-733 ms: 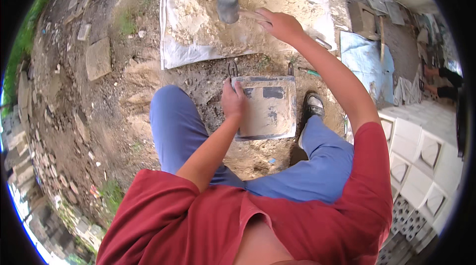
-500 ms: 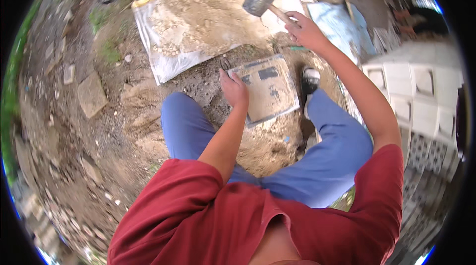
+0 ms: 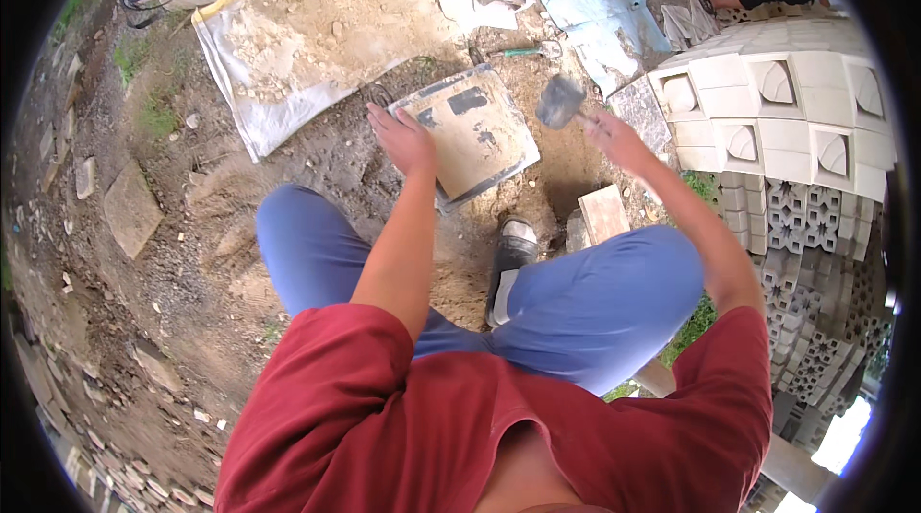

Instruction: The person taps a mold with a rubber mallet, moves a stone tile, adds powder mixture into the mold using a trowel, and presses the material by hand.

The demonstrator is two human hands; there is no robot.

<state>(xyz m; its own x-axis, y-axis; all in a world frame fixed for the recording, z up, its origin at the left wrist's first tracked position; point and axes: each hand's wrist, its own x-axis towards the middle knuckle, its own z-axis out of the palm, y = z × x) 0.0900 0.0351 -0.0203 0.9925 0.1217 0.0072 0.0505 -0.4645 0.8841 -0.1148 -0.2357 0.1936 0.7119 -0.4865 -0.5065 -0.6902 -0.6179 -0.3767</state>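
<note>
Mallet (image 3: 559,102) now right of tray (image 3: 491,184)

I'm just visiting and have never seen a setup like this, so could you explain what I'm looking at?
Happily. There is no machine arm here: these are a person's own two bare hands. The view comes from a wide fisheye camera worn on the head, the left of a pair, looking down. That is why straight edges bend and the rim is dark.

The right hand grips a mallet with a dark head. The left hand lies against the upper left side of a square panel coated in pale dust, with dark patches showing.

Beyond it, a white sheet on the ground carries loose, sandy material. To the right are a light blue sheet and stacked pale blocks.
</note>
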